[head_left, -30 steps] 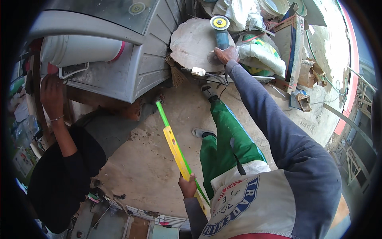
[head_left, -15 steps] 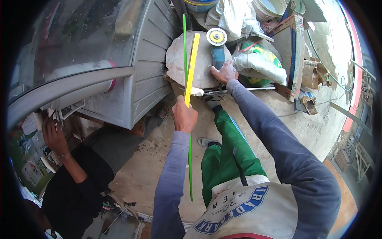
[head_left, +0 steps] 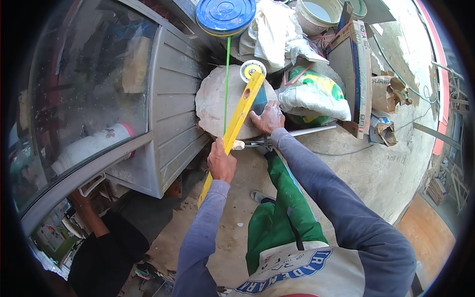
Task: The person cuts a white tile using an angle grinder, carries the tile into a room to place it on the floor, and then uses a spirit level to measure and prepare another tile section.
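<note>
My left hand (head_left: 222, 162) is closed around a long yellow spirit level (head_left: 242, 109), held at a slant. Its upper end crosses in front of an angle grinder (head_left: 259, 103), and its lower end shows past my wrist. The grinder lies on a round, pale, stump-like block (head_left: 210, 101), its disc (head_left: 252, 71) pointing away from me. My right hand (head_left: 268, 118) grips the grinder's near end. A thin bright green line (head_left: 226, 89) runs beside the level over the block; whether it is a strip or light, I cannot tell.
A grey slatted cabinet (head_left: 178, 99) with glass stands at left. Behind the block are a blue-lidded bucket (head_left: 226, 15) and white sacks (head_left: 272, 29). A filled bag (head_left: 314, 99) and cardboard boxes (head_left: 363, 79) stand at right. A person in black (head_left: 106, 242) is at lower left.
The level has tilted further, its upper end swinging right over the grinder and its lower end appearing left of my forearm. The green line's lower part no longer shows. My view has shifted.
</note>
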A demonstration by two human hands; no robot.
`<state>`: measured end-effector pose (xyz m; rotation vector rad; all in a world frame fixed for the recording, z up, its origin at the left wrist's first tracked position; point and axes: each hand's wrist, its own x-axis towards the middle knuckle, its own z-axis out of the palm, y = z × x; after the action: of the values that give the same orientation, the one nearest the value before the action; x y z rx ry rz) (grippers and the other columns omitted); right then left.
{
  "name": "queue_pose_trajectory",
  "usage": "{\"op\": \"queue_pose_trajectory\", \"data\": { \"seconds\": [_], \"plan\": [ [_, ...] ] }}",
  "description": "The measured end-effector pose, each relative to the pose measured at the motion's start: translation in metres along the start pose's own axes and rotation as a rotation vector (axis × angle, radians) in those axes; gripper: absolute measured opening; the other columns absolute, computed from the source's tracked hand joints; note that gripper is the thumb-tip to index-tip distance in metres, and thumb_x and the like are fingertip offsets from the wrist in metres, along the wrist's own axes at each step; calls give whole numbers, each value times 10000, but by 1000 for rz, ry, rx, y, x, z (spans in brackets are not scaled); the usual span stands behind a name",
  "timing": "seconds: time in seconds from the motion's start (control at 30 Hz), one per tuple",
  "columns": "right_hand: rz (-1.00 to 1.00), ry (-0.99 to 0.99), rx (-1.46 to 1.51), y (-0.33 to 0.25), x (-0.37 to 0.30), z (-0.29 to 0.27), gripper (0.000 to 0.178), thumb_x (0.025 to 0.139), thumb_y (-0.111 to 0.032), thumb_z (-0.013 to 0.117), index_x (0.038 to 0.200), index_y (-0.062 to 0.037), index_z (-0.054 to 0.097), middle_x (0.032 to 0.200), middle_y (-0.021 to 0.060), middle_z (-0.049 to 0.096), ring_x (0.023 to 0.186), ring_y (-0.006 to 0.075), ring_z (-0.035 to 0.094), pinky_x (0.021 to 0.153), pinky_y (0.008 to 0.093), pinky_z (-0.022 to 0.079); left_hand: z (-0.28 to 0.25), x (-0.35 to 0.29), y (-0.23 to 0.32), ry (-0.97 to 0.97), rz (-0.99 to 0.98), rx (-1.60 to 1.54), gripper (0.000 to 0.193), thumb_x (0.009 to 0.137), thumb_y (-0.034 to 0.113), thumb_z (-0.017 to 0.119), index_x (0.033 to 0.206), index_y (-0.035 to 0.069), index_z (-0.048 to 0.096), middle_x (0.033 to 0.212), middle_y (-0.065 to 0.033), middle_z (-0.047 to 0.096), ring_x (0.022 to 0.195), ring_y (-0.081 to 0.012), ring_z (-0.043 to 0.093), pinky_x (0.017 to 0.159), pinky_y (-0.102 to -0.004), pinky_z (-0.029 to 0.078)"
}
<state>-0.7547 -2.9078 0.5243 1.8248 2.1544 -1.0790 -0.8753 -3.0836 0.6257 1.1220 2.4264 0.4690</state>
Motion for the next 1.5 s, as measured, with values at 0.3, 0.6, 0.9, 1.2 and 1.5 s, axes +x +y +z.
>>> {"op": "queue_pose_trajectory", "data": {
  "seconds": [0.3, 0.6, 0.9, 1.2, 1.5],
  "plan": [
    [0, -13, 11, -5, -1, -5, 833, 815, -539, 709, 1295, 106, 493, 1314, 265, 514, 1247, 413, 557, 1024, 479, 493, -12, 19, -11, -3, -188, 87, 243, 823, -14, 634, 1053, -9, 557, 1008, -267, 662, 921, -479, 653, 804, -541, 514],
    [-18, -6, 11, 1, 0, -6, 801, 819, -535, 702, 1268, 101, 513, 1301, 268, 524, 1242, 407, 561, 1014, 494, 495, -40, -7, 2, -179, -271, -137, 126, 869, -17, 641, 969, -24, 566, 832, -271, 669, 846, -476, 671, 735, -496, 520],
    [-138, -52, 118, 22, 9, 4, 707, 870, -542, 667, 1328, -14, 558, 1299, 269, 525, 1204, 419, 562, 995, 494, 503, -55, -11, 58, -142, 150, -49, 374, 752, -65, 641, 1114, 9, 580, 980, -228, 640, 886, -479, 642, 743, -534, 511],
    [-39, -7, 7, 1, -1, -3, 811, 812, -535, 706, 1259, 112, 508, 1288, 268, 521, 1234, 412, 562, 1017, 483, 492, 22, 136, 51, 111, 64, 244, 285, 815, -13, 649, 1081, 55, 571, 947, -197, 635, 880, -421, 681, 767, -510, 551],
    [-91, 52, -27, 2, 3, 8, 790, 816, -524, 709, 1232, 117, 507, 1257, 274, 532, 1195, 420, 583, 993, 480, 510, 91, 142, -12, 109, -58, 79, 353, 818, 52, 746, 1137, -13, 609, 1064, -238, 652, 973, -427, 670, 857, -477, 551]
  ]
}}
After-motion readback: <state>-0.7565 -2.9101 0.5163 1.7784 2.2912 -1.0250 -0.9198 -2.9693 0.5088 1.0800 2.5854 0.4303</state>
